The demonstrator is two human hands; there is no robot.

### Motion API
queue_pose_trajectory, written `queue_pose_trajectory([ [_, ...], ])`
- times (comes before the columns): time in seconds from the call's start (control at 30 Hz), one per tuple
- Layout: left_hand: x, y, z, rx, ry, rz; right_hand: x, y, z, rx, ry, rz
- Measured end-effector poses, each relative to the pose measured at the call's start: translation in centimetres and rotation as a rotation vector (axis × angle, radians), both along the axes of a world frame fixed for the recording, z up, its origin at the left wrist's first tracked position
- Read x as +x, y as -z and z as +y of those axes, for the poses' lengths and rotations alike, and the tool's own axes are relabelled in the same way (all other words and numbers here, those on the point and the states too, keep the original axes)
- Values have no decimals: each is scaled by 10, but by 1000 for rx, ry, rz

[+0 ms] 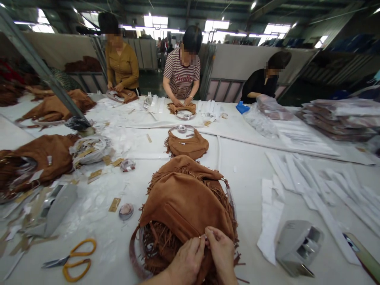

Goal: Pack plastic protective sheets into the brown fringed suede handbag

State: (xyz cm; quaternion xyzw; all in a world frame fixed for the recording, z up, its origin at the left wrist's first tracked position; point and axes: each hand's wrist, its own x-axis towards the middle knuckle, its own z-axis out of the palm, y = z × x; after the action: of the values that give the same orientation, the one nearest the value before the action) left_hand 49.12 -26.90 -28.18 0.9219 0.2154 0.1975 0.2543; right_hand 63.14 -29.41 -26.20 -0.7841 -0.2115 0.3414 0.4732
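A brown suede handbag (190,198) with fringe lies in front of me on top of other fringed brown bags, its zipped slit running diagonally across the front. At the slit's lower end, my left hand (190,255) pinches a small shiny zipper pull (203,236). My right hand (219,247) meets it there, thumb and fingertips closed on the same small piece. The fingers partly hide the pull. A wrapped strap (135,253) curves out at the pile's lower left.
Orange-handled scissors (78,257) lie left, near a grey tape dispenser (55,209). Another dispenser (298,245) and white strips (270,221) lie right. Beyond the pile is another brown bag (188,143). Three people work across the table, one in a striped shirt (181,73).
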Motion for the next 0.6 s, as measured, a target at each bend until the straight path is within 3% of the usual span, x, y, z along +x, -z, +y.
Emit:
queue_pose_trajectory([
  [0.27,-5,-12,2,-87,-4,83,1,-19,4,-63,-223,-185],
  [0.47,-20,-23,7,-184,51,-41,1,-23,7,-97,-244,-261],
  [0.53,-37,-24,14,-239,-70,-123,2,-21,8,-67,-237,-227],
  [0.6,-61,-21,26,-286,-353,-187,3,-20,9,-25,-241,-151],
])
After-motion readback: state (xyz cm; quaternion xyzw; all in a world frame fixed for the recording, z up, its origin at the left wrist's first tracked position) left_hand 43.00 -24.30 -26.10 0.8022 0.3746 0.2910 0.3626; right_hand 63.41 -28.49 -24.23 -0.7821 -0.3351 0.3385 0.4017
